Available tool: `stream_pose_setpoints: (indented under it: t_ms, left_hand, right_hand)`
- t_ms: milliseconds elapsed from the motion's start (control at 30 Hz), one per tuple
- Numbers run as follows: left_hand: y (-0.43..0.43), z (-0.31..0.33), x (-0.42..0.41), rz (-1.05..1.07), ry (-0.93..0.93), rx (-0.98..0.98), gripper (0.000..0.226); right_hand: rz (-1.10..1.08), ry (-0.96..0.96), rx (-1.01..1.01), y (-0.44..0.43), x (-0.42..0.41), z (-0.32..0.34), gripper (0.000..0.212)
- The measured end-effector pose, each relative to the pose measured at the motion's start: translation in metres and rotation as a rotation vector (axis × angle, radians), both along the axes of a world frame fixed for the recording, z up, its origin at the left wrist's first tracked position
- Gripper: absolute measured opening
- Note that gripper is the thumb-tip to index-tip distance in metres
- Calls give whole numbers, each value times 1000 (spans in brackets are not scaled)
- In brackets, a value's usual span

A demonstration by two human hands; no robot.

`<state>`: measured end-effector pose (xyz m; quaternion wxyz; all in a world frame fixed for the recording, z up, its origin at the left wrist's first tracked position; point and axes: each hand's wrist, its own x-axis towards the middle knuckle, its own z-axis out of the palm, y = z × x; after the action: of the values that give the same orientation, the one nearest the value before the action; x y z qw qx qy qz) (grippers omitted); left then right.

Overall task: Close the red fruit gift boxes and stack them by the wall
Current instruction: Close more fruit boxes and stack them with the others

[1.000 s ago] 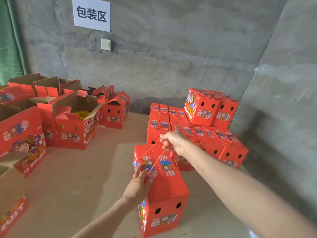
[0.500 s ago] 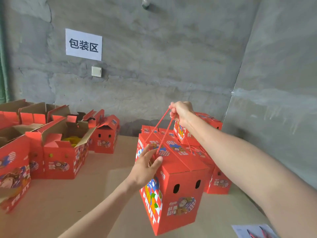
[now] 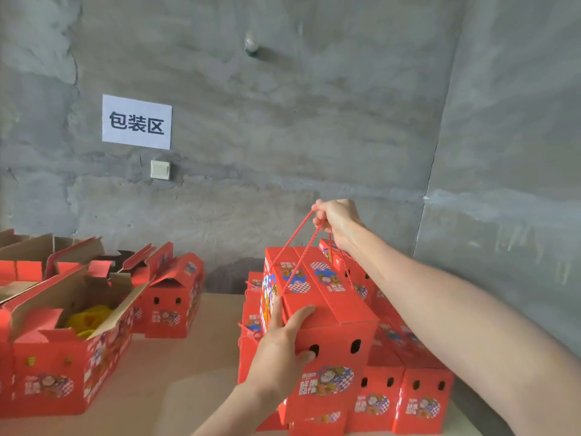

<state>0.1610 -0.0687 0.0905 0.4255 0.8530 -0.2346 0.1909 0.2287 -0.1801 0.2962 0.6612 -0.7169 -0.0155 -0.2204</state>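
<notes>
A closed red fruit gift box (image 3: 333, 313) hangs in the air over the stack of closed red boxes (image 3: 418, 394) in the corner by the grey wall. My right hand (image 3: 336, 220) grips its red rope handle (image 3: 297, 247) from above. My left hand (image 3: 283, 347) lies against the box's near left corner, fingers spread on its front and side. The stack's middle is hidden behind the carried box.
Open red boxes (image 3: 66, 350) with raised flaps stand at the left; one holds something yellow (image 3: 91, 319). A half-closed box (image 3: 173, 297) stands behind them. A white paper sign (image 3: 136, 122) and a wall switch (image 3: 160, 169) are on the back wall. The wooden surface (image 3: 188, 382) lies between the groups.
The box has risen and travelled toward the corner stack, now hanging over it. My left hand slid from the box's top edge down to its front corner.
</notes>
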Motion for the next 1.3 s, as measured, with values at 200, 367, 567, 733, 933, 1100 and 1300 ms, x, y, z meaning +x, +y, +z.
stream_pose_setpoints:
  t_ms: [200, 367, 567, 733, 933, 1100, 1300]
  left_hand:
    - [-37, -14, 107, 186, 28, -33, 93]
    - [-59, -23, 189, 298, 70, -23, 85]
    - [-89, -18, 239, 359, 65, 186, 73]
    - [-74, -63, 235, 187, 55, -1, 79]
    - [-43, -131, 246, 397, 395, 724, 61]
    - [-31, -149, 256, 346, 473, 756, 61]
    - [-29, -160, 262, 362, 463, 794, 65]
  right_hand:
    - [80, -50, -230, -47, 84, -6, 26]
    - [86, 2, -668, -71, 145, -18, 26]
    - [-97, 228, -1415, -107, 169, -117, 57]
    - [-109, -26, -1633, -125, 169, -207, 116]
    - [-249, -127, -1591, -132, 219, -219, 131]
    - [-309, -64, -1566, -129, 277, -219, 119]
    - [-324, -29, -1571, -125, 320, -213, 112]
